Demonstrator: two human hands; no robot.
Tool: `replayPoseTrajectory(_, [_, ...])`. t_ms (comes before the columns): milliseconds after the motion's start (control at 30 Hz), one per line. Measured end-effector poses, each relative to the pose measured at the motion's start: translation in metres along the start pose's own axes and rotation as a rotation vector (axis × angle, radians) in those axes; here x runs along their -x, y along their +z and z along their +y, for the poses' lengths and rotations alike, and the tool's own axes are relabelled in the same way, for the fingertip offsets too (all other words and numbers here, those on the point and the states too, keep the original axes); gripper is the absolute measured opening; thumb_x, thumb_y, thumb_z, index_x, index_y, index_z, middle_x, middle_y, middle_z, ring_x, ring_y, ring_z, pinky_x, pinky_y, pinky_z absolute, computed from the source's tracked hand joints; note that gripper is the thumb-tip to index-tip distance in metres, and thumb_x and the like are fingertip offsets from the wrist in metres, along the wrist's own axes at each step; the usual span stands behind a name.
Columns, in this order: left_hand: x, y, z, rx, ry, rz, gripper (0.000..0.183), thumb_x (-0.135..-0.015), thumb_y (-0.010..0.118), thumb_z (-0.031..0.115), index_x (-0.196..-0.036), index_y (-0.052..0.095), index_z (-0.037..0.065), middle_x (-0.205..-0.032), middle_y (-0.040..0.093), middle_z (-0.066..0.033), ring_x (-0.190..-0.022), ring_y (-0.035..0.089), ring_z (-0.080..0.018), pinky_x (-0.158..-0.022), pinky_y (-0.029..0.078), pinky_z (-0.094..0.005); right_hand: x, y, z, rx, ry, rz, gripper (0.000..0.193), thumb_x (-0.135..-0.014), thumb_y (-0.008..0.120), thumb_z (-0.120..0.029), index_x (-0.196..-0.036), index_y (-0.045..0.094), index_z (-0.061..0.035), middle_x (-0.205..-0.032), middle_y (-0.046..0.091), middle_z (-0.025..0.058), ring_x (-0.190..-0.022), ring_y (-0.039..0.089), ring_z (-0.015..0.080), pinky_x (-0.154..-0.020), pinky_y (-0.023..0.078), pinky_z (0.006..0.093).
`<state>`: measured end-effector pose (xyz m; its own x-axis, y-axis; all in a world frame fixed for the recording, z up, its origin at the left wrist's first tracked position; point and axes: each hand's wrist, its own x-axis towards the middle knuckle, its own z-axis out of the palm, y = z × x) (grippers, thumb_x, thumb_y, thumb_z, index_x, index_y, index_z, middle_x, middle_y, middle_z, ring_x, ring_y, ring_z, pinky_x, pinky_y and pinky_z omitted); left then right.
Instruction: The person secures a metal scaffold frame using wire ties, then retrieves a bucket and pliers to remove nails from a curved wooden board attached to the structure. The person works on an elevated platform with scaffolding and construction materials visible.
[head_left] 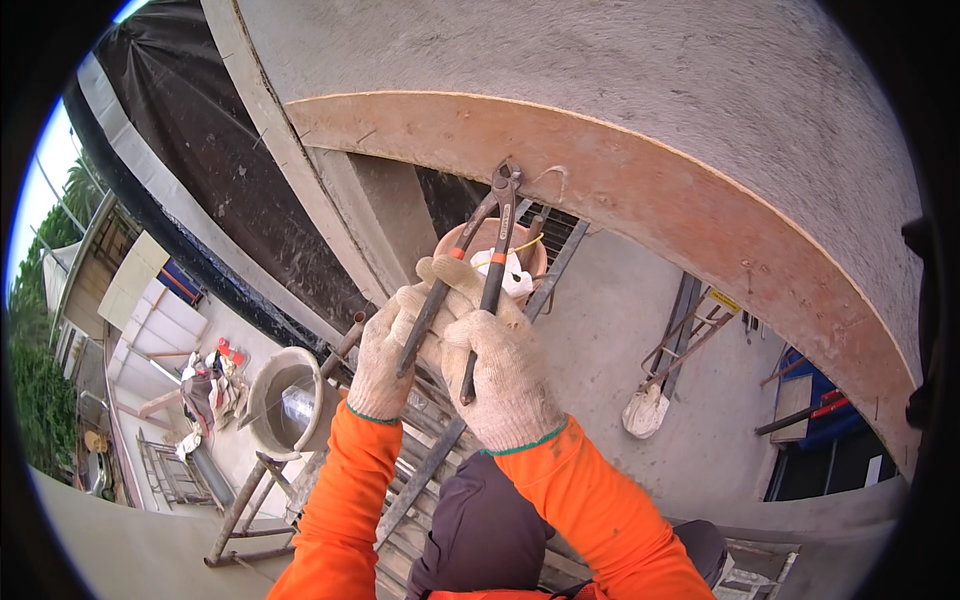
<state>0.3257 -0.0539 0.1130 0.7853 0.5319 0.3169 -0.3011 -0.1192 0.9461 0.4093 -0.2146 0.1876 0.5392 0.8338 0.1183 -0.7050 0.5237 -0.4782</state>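
Observation:
A pair of pincers (504, 215) with dark handles and orange bands is in front of me, jaws pointing up. Its jaws are at the lower part of a reddish-brown wooden board (640, 155); whether they grip a nail there is too small to tell. My left hand (385, 350), in a cream knitted glove, is closed around the left handle. My right hand (505, 375), gloved alike, is wrapped around the right handle. The handles stand a little apart. A bent wire or mark (553, 178) shows on the board just right of the jaws.
Below the board stands an orange-pink bucket (463, 240) with a white item inside. A grey bucket (262, 402) is at the left, near a metal scaffold frame (235, 520). Slats lie under me. A dirty shovel (645, 410) and rough grey wall (600, 60) are at the right and above.

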Motion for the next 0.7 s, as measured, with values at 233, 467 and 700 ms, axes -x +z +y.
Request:
replayPoseTrajectory(233, [0.006, -0.01, -0.032, 0.418, -0.147, 0.152, 0.049, -0.111, 0.069, 0.038, -0.139, 0.065, -0.002, -0.131, 0.073, -0.0121, -0.114, 0.073, -0.0209, -0.102, 0.06, -0.0367, -0.011, 0.004, 0.011, -0.125, -0.047, -0.018, 0.064, -0.094, 0.057, 0.007, -0.157, 0.044, 0.0074, -0.154, 0.051, 0.0227, -0.141, 0.058, 0.0405, -0.109, 0.061, 0.0521])
replayPoseTrajectory(467, [0.016, 0.003, -0.018, 0.281, -0.228, 0.274, 0.041, -0.111, 0.07, 0.044, -0.129, 0.069, 0.007, -0.113, 0.07, -0.0013, -0.098, 0.066, -0.0105, -0.082, 0.054, -0.029, -0.019, 0.001, 0.024, -0.111, -0.092, -0.045, 0.07, -0.092, 0.054, 0.005, -0.161, 0.041, 0.0055, -0.164, 0.046, 0.0221, -0.154, 0.046, 0.047, -0.121, 0.052, 0.0604])
replayPoseTrajectory(700, [0.008, -0.012, -0.037, 0.057, -0.089, 0.138, 0.046, -0.117, 0.058, 0.037, -0.152, 0.057, 0.007, -0.141, 0.064, -0.0089, -0.128, 0.062, -0.019, -0.106, 0.053, -0.035, -0.025, 0.0, 0.034, -0.296, -0.105, -0.064, 0.065, -0.096, 0.056, 0.008, -0.16, 0.043, 0.0052, -0.161, 0.049, 0.0211, -0.143, 0.058, 0.0393, -0.107, 0.061, 0.0509])
